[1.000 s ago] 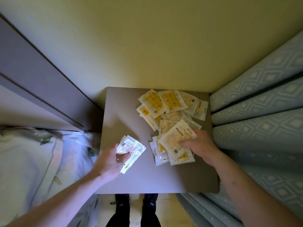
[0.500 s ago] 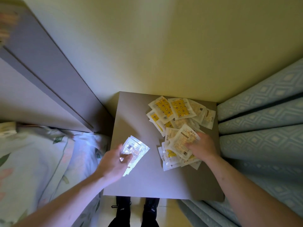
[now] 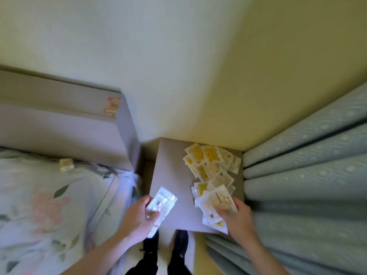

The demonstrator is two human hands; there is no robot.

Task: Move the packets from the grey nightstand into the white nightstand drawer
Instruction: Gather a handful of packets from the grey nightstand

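While packets (image 3: 210, 165) crowd the grey nightstand's (image 3: 170, 175) right edge, left hand (image 3: 139, 217) grips a clear bundle (image 3: 161, 203) for carrying; right hand (image 3: 237, 217) pinches near-corner packets, gathering them.

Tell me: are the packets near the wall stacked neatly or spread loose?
Spread loose. The packets lie overlapping at odd angles on the grey nightstand; neither hand touches that far group.

A home bedroom. A bed (image 3: 49, 195) with flowered bedding meets a grey headboard (image 3: 59, 120). A nightstand (image 3: 170, 175) and curtains (image 3: 307, 175) fill the corner.
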